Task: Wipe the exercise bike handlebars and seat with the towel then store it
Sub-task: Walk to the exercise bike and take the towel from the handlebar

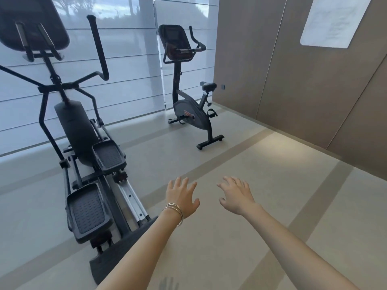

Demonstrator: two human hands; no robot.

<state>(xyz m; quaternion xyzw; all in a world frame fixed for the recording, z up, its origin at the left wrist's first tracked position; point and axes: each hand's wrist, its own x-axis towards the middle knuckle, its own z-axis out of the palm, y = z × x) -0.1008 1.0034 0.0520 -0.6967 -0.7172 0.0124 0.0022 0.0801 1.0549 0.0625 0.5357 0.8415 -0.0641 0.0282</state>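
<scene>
The black exercise bike stands by the window at the far middle of the room. Its handlebars curve up beside the console, and its dark seat sits lower on the right. A dark reddish cloth, perhaps the towel, seems draped below the console; it is too small to tell for sure. My left hand, with thin bangles on the wrist, is stretched out over the floor with fingers spread. My right hand is held out beside it, fingers spread, holding nothing. Both are far from the bike.
A large elliptical trainer fills the left side, its rear base close to my left forearm. Sheer blinds cover the windows behind both machines. A beige panelled wall runs along the right. Pale floor lies between me and the bike.
</scene>
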